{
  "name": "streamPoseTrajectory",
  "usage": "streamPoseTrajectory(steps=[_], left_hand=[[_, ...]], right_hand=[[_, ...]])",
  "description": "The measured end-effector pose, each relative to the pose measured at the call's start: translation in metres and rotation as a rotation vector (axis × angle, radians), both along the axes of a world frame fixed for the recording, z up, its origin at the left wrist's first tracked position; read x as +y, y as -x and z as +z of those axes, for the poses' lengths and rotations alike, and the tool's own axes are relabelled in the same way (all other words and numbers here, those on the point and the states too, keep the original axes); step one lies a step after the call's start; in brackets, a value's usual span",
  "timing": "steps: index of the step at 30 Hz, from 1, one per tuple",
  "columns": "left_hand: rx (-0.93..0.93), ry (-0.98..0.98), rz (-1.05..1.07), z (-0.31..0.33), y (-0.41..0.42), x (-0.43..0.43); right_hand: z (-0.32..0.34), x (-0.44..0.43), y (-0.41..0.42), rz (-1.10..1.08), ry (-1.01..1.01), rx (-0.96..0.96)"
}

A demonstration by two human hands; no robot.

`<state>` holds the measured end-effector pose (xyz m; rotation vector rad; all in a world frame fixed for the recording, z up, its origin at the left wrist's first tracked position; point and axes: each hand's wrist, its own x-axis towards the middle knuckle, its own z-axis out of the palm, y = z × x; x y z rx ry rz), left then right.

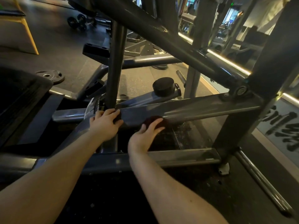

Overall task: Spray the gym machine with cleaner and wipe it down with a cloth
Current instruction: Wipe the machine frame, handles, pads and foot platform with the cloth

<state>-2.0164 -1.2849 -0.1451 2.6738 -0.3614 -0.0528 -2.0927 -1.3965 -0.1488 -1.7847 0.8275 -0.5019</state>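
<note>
The gym machine is a dark grey steel frame, and its slanted horizontal beam (186, 110) crosses the middle of the view. My right hand (144, 138) grips a wadded dark red cloth (153, 119) and holds it against the beam's lower front face. My left hand (103, 125) is just to the left, where the beam meets an upright post (115, 70). Its fingers curl round a small dark object (117, 119); I cannot tell what it is. No spray bottle is clearly visible.
A lower crossbar (178, 156) runs under my right wrist. A black rubber stopper (163, 86) sits on an arm behind the beam. A weight plate (50, 76) lies on the floor at left and dumbbells (77, 22) far back. A mirror wall with a light strip (226, 61) lines the right.
</note>
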Motion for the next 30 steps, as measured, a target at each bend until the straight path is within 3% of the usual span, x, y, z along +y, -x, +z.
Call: streamPoseTrajectory(steps=[7, 14, 18, 23, 27, 30], left_hand=[[0.026, -0.012, -0.026, 0.004, -0.001, 0.003], [0.034, 0.013, -0.055, 0.007, 0.003, 0.005], [0.035, 0.023, -0.058, 0.004, 0.002, 0.006], [0.031, -0.007, -0.020, 0.004, 0.000, 0.003], [0.028, -0.003, -0.035, 0.001, -0.002, 0.007], [0.022, 0.000, -0.066, 0.000, -0.003, 0.009]], right_hand=[[-0.011, -0.016, 0.005, 0.060, -0.050, -0.100], [0.002, -0.087, -0.007, -0.155, -0.041, -0.242], [0.002, -0.069, -0.012, -0.216, -0.056, -0.232], [0.000, -0.001, 0.000, -0.072, -0.140, -0.165], [0.004, -0.014, 0.024, 0.051, -0.147, -0.141], [0.020, -0.071, 0.043, 0.080, 0.068, -0.241]])
